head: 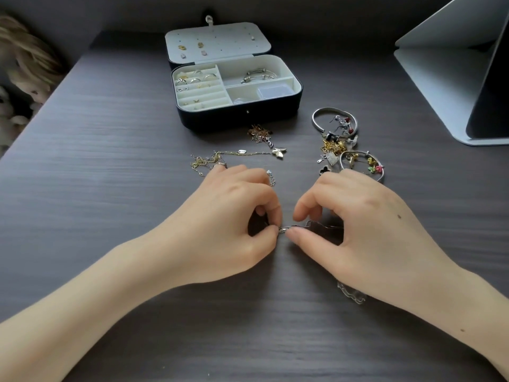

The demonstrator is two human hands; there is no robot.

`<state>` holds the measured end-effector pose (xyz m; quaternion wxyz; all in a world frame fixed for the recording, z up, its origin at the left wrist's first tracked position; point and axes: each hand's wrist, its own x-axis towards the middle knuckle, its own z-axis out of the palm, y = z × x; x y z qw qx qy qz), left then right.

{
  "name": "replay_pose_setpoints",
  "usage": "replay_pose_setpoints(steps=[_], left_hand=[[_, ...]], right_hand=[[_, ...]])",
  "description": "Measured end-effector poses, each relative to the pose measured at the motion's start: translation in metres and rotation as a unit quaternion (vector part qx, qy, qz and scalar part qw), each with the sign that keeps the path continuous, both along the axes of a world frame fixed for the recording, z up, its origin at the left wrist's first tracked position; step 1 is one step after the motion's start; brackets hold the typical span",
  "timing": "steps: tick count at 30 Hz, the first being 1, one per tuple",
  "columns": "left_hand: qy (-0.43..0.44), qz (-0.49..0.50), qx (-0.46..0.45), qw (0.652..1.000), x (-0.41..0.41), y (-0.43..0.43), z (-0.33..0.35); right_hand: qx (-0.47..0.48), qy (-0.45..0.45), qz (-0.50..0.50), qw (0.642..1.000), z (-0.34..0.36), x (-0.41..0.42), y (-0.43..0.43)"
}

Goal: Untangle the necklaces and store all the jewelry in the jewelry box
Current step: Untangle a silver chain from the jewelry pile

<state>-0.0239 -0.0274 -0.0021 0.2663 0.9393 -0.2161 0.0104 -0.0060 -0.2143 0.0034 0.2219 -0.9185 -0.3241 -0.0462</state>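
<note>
Left hand [237, 216] and right hand [355, 224], toward near edge of tabletop [110, 188], fingers [297, 235] pinching silver necklace [283, 230] at clasp. Risk of tightened kinks or snapped chain from hard pulling; of slack snagged under right hand. Gold necklaces [209, 161] tangled just short of open jewelry box [239, 117], far edge.

A dark, wood-grained table [110, 161] fills the view. At its right edge stands a pale grey folding stand [446, 73] — a dark panel leans in it. At the far left, blurred, sits a fair-haired doll [24, 64].

Both hands [283, 230] pinching silver chain clasp [283, 230], open jewelry box [237, 117] behind
</note>
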Motion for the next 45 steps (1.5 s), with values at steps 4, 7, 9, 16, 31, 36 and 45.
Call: replay_pose_setpoints(steps=[4, 7, 9, 16, 31, 36, 45], left_hand=[[0.004, -0.004, -0.013, 1.000, 0.000, 0.001, -0.001], [0.012, -0.011, -0.019, 1.000, 0.000, 0.002, -0.001], [0.013, -0.017, -0.017, 1.000, 0.000, 0.003, -0.001], [0.016, -0.010, -0.025, 1.000, -0.001, 0.004, -0.001], [0.023, -0.001, -0.106, 0.994, 0.001, -0.003, 0.000], [0.068, -0.003, -0.147, 0.987, 0.002, 0.000, 0.002], [0.124, -0.007, -0.179, 0.976, 0.001, -0.001, 0.003]], right_hand=[[-0.015, -0.012, 0.002, 1.000, -0.004, 0.000, 0.003], [-0.015, -0.016, -0.001, 1.000, -0.005, 0.002, 0.003], [-0.017, -0.008, 0.001, 1.000, -0.006, 0.003, 0.002], [0.005, 0.079, 0.028, 0.996, -0.002, 0.007, -0.004], [0.090, 0.224, 0.043, 0.970, 0.010, 0.011, -0.008], [0.094, 0.239, 0.020, 0.966, 0.011, 0.012, -0.010], [0.115, 0.277, 0.020, 0.954, 0.015, 0.013, -0.009]])
